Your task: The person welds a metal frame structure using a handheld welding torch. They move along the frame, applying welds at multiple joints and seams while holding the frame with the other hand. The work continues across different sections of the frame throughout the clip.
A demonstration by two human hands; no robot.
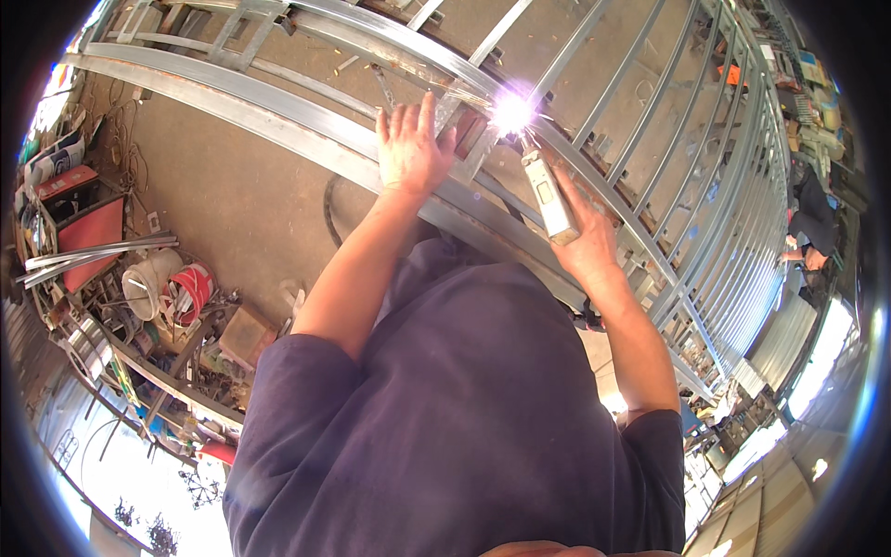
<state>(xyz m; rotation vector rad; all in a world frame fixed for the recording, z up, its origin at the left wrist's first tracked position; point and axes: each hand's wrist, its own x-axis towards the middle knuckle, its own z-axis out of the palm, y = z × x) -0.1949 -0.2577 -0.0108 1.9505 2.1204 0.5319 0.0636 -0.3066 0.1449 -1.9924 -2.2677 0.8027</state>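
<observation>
My right hand (pixel 591 246) is wrapped round the lower part of a pale, boxy handheld welding gun (pixel 549 197). At the gun's tip burns a blinding white-violet arc (pixel 513 113), where sparks fly beside a metal joint; the glare hides the exact contact. My left hand (pixel 409 156) lies palm down on a long silvery steel beam (pixel 306 144), fingers stretched out, just left of the arc. Both beam and joint belong to a large metal frame (pixel 640 223) with many parallel bars, running off to the right.
On the left stand a white bucket (pixel 148 281) and a red bucket (pixel 191 290), near loose metal strips (pixel 102 257) and a brown box (pixel 247 336). Another person (pixel 813 223) in dark clothing bends by the frame's far right end. Clutter (pixel 817 102) lines the right side.
</observation>
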